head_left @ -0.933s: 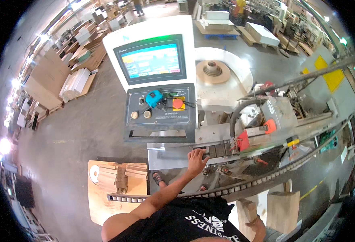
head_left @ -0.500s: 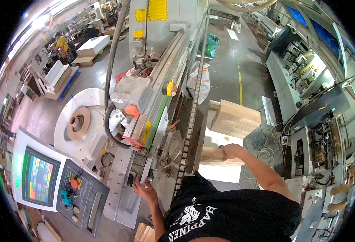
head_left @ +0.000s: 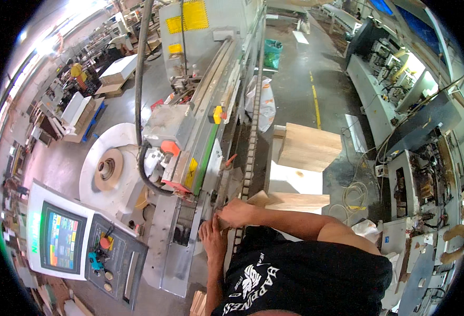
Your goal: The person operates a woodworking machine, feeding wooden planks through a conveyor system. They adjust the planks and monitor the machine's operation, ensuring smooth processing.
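Note:
My right hand (head_left: 237, 213) reaches across to the machine's front edge, its fingers closed on a wooden board (head_left: 258, 198). Only part of that board shows, beyond the hand. Close beside it, my left hand (head_left: 213, 236) has its fingers bent at the edge of the metal feed table (head_left: 174, 268); what they hold, if anything, is hidden. A low stack of boards (head_left: 300, 200) lies behind my right forearm on a white surface (head_left: 295, 179). Farther back on it stands a taller stack of boards (head_left: 310, 147).
A control panel with a lit screen (head_left: 60, 234) stands at left. The long machine (head_left: 189, 142) and its chain track (head_left: 254, 110) run away ahead. A white reel (head_left: 108, 168) sits behind the panel. Coiled hose (head_left: 354, 195) lies on the floor at right, near other machinery (head_left: 379, 105).
My right hand has moved left from the low stack to the machine edge, bringing a board. My left hand has shifted right to meet it. The view has turned slightly.

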Available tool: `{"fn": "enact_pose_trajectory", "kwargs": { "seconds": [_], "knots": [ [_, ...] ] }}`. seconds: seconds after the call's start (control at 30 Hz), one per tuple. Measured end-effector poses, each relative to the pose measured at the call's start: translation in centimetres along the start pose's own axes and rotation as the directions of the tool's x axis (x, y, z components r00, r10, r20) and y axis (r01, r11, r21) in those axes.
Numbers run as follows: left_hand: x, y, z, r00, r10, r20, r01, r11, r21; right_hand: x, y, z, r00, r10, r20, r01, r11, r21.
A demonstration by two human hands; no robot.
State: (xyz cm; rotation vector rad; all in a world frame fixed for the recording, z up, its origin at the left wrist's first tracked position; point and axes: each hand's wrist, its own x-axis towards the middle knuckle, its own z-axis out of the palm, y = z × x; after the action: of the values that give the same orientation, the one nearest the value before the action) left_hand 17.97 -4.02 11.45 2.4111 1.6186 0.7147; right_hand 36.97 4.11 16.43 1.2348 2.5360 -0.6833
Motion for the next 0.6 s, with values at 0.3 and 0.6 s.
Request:
{"fn": "enact_pose_trajectory", "kwargs": {
  "seconds": [0.3,0.6],
  "knots": [
    [-15.6,-13.3,1.3,0.852,-0.469,-0.233,0.502,0.858,0.108,4.0,-4.8,2.5,0.916,-0.183,-0.356,0.333,0.842,0.425],
    [-10.9,-16.0,-0.6,0.653,-0.644,-0.399,0.727,0.680,0.094,15.2,-8.4,12.4,0.982,-0.014,0.186,-0.182,-0.281,0.942]
  ]
}}
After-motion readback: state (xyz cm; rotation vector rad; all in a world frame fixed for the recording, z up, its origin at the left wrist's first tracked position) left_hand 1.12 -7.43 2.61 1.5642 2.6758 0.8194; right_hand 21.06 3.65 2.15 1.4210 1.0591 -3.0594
